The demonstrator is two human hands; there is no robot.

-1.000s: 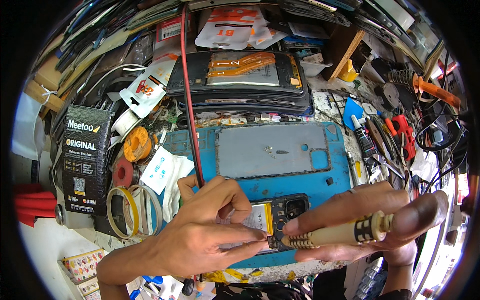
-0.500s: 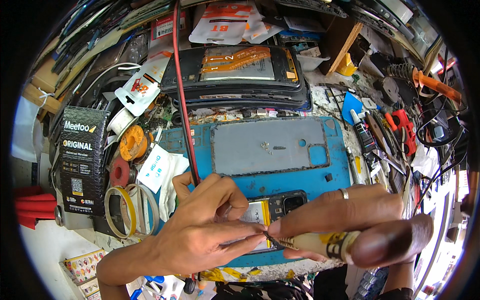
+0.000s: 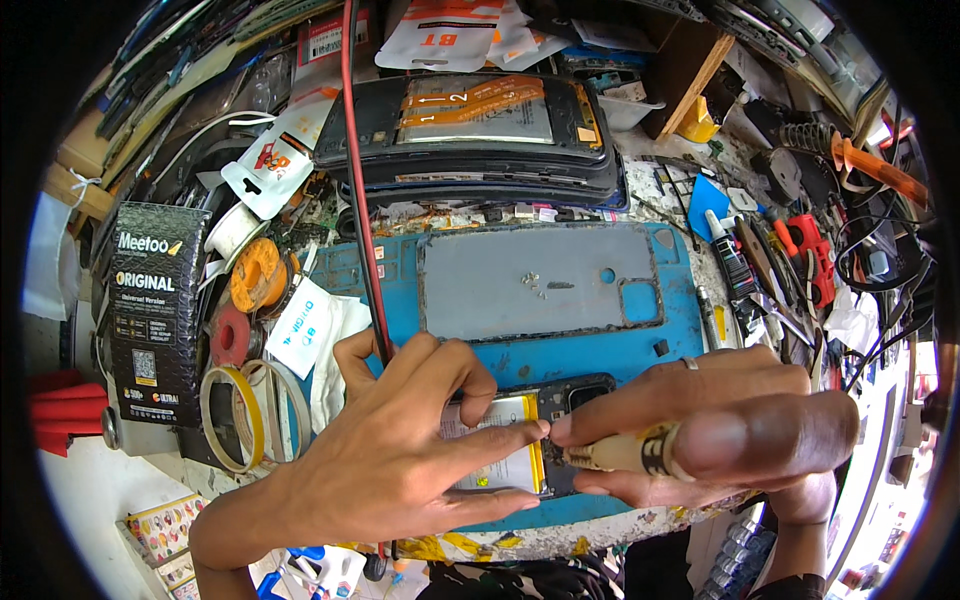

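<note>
An opened phone (image 3: 556,402) with a dark frame lies on the blue mat (image 3: 400,310). Its white battery (image 3: 510,462) with a yellow edge is partly covered by my left hand (image 3: 410,435). That hand is open: the index fingertip touches down near the battery's right end, and the thumb lies apart along the near side. In my right hand (image 3: 700,430) is a pale-handled tool (image 3: 625,453) with black marks, gripped between thumb and fingers. Its dark tip points at the phone's board, beside my left index finger. Exactly what the tip touches is hard to make out.
A grey phone back cover (image 3: 520,290) with small screws on it lies beyond the phone. Behind it are stacked phone parts (image 3: 465,160). A red-and-black cable (image 3: 360,190) runs down past my left hand. Tape rolls (image 3: 262,280) stand left, hand tools (image 3: 765,260) lie right.
My left index finger and thumb, earlier close together at the tool's tip, have spread apart onto the phone. My right hand has shifted slightly with the tool. The view has moved a little.
</note>
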